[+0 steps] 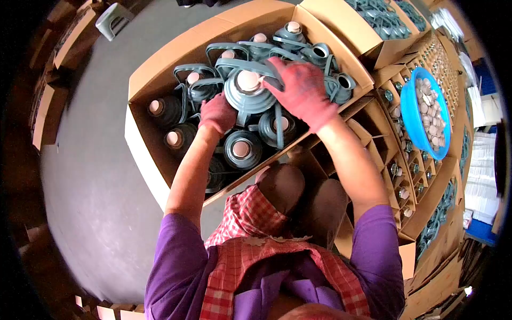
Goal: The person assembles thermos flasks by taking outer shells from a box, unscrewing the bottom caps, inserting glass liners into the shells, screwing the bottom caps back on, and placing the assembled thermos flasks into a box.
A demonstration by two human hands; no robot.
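Note:
An open cardboard box (181, 45) holds several grey-green flasks with handles, most of them topped by pale pink stoppers. One flask (249, 102) stands higher than the rest, near the middle of the box. My right hand (304, 90), in a red glove, grips this flask's handle and upper rim from the right. At the flask's lower left is my left hand (217, 113), also gloved in red, with its fingers curled in against the side; the fingertips are partly hidden. Two flasks at the box's right side, one of them here (344, 82), show open mouths without stoppers.
A blue basin (410, 114) full of pale stoppers rests on divided cartons to the right. Another carton (392, 45) with grey-green handled parts stands at the upper right. A grey stool (112, 21) is at the upper left. Cardboard boxes line the left edge.

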